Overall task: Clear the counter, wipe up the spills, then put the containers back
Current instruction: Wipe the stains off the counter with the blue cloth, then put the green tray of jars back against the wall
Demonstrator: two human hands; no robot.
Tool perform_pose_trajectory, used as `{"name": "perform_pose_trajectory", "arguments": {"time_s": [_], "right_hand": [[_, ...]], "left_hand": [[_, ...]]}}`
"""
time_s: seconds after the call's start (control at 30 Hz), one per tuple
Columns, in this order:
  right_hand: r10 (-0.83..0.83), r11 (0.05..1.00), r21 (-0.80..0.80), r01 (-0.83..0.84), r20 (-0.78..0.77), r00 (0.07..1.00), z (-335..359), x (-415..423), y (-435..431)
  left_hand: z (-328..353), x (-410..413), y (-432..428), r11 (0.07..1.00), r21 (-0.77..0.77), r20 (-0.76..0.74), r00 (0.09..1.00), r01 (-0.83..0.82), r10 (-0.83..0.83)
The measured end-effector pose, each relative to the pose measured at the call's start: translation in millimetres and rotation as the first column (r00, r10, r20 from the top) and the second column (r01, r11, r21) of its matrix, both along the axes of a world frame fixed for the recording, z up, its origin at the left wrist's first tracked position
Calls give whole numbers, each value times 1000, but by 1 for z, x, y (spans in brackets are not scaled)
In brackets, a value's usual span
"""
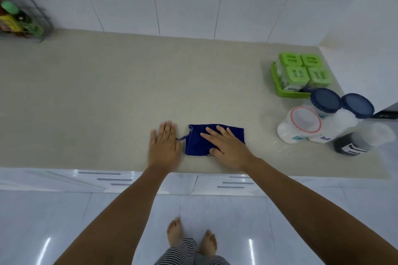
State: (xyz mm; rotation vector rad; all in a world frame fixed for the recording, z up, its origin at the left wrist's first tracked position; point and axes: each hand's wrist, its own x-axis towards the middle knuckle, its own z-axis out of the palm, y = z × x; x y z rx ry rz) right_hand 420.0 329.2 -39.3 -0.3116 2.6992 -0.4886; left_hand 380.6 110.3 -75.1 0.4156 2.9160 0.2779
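A folded dark blue cloth lies flat on the beige counter near its front edge. My right hand rests flat on the cloth's right half, fingers spread and pressing down. My left hand lies flat on the bare counter just left of the cloth, fingers together, holding nothing; it looks slightly blurred. A loose thread from the cloth reaches toward it. The containers stand grouped at the counter's right end.
At the right stand a green tray of green-lidded jars, two blue-lidded jars, a red-rimmed white jar, a "Salt" jar and a dark jar. A wire rack with bottles sits far left. Tiled wall behind.
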Motion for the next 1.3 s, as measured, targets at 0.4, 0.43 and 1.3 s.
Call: {"name": "perform_pose_trajectory", "arguments": {"time_s": [0.4,0.43,1.3], "right_hand": [[-379,922,6,386,-182,907,89,-37,36],[-416,902,27,430,-208,885,101,-42,47],[-761,591,-125,797,242,602,102,-141,362]], "left_hand": [[66,-68,39,986,72,-68,987,153,-148],[73,-72,47,981,106,-81,985,161,-153],[73,-161,384,870,490,356,923,-53,-144]]}}
